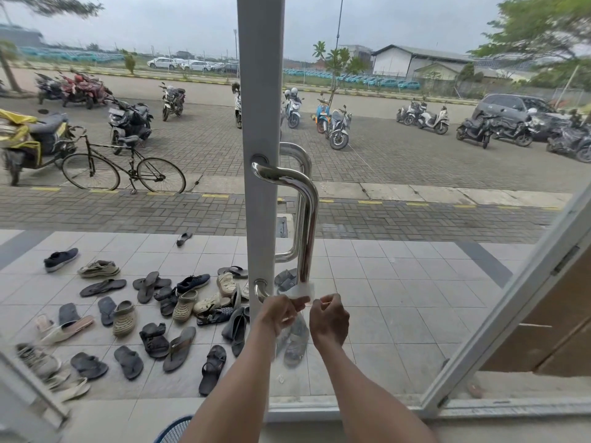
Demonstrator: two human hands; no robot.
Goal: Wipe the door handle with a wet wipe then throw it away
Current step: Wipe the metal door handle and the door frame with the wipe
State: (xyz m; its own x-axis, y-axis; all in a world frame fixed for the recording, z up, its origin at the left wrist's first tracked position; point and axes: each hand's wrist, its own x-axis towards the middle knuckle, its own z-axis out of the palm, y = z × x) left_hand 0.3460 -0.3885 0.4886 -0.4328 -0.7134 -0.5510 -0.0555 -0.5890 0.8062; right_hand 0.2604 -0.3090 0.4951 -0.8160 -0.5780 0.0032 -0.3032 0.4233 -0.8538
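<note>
A polished steel door handle (308, 225), a tube bent into a tall D, stands upright on a white door frame. A small white wet wipe (302, 289) is wrapped around the bottom of its vertical bar, just above the lower bend. The left hand (281, 311) and right hand (329, 318) pinch its ends.

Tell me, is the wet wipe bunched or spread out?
Spread out: left hand and right hand pinch its ends, stretching the wet wipe across the door handle's lower end.
</note>
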